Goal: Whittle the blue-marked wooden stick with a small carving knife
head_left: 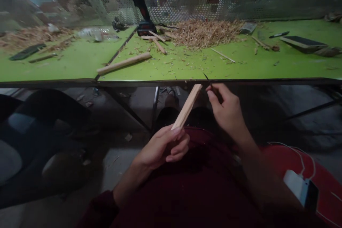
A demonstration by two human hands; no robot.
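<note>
My left hand (167, 148) is closed around the lower end of a pale wooden stick (187, 107), which slants up and to the right over my lap. The stick's sides look cut flat, and its upper end stops just below the table edge. To its right, my right hand (226, 105) is closed on a thin dark knife (207, 78), its narrow pointed blade sticking up past the fingers. A small gap separates the blade from the stick. Most of the knife's handle is hidden inside the fingers.
On the green table (171, 71) lie a round wooden rod (124, 63), a heap of shavings (208, 32), a plastic bottle (97, 34) and a phone-like device (304, 42). A cordless drill (141, 5) stands before a perforated screen. A red stool (283, 160) holds a charger and phone at right.
</note>
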